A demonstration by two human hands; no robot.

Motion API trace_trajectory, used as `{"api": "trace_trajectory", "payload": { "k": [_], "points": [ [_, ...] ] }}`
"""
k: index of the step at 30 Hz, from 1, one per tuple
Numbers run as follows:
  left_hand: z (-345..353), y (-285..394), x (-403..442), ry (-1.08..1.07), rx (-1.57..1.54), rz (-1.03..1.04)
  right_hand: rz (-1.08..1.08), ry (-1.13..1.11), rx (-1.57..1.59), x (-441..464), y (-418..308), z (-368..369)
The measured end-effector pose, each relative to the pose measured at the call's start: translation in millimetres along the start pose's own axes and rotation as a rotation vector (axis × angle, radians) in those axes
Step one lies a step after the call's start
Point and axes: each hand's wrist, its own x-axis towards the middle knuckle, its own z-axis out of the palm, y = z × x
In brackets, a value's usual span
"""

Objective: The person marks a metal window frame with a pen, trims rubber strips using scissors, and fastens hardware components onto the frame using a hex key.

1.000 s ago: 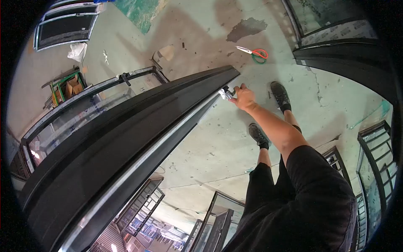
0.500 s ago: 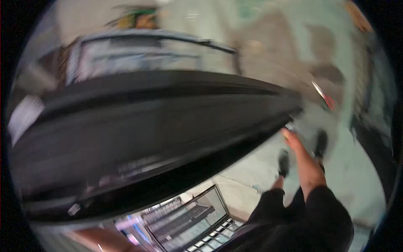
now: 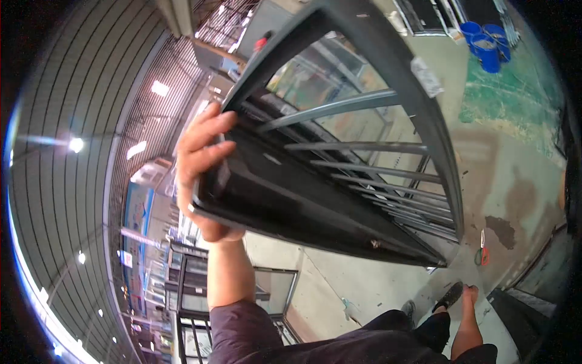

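Filling the middle of the head view is a dark metal frame [image 3: 315, 206] with several grey crossbars, tilted up towards the camera. My left hand [image 3: 209, 167] is closed round its raised near corner, fingers over the edge. Low on the right, beside a black shoe [image 3: 448, 296], hangs my right hand [image 3: 470, 294]. Its fingers look curled and it is apart from the frame; anything inside it is too small to make out. Red-and-green-handled scissors [image 3: 482, 252] lie on the floor above it.
Blue buckets [image 3: 488, 57] stand at the upper right beside a green floor patch [image 3: 503, 100]. A dark panel [image 3: 524, 321] is at the lower right. More framed panels [image 3: 197, 303] stand behind my left arm. A dark stain [image 3: 501, 232] marks the floor near the scissors.
The view has swung, and the barred side of the frame now shows. My left hand has come into view, gripping the raised corner. My right hand has moved away from the frame's far end.
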Motion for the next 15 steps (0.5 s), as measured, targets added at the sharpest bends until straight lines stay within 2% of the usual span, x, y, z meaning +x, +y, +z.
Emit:
{"api": "trace_trajectory", "payload": {
  "k": [3, 4, 5, 7, 8, 9, 10, 11, 12, 14, 15],
  "points": [
    [-51, 42, -43, -0.034, 0.037, 0.027, -0.114, 0.033, -0.038, -20, -9, -29],
    [-51, 95, -42, 0.034, 0.1, -0.184, -0.175, 0.071, -0.053, -27, -9, -31],
    [-76, 78, -80, 0.06, 0.259, -0.038, -0.199, 0.064, -0.071, -34, -12, -28],
    [-101, 91, -85, 0.075, 0.252, -0.212, -0.339, 0.1, -0.21, -46, -44, -41],
    [-130, 77, -119, 0.075, 0.268, -0.136, -0.355, 0.027, -0.119, -52, -51, -38],
    [-143, 87, -132, 0.109, 0.139, -0.154, -0.372, 0.007, -0.156, -60, -53, -32],
    [-150, 110, -134, 0.144, 0.119, -0.259, -0.434, -0.062, -0.114, -66, -60, -27],
    [-174, 109, -156, 0.11, 0.11, -0.242, -0.498, -0.133, -0.071, -69, -71, -19],
    [-188, 108, -173, 0.164, -0.003, -0.236, -0.54, -0.15, -0.069, -72, -78, -3],
    [-220, 132, -197, 0.187, -0.042, -0.409, -0.611, -0.221, -0.066, -105, -98, 2],
    [-225, 142, -206, 0.239, -0.075, -0.467, -0.644, -0.268, -0.063, -147, -137, -7]
  ]
}}
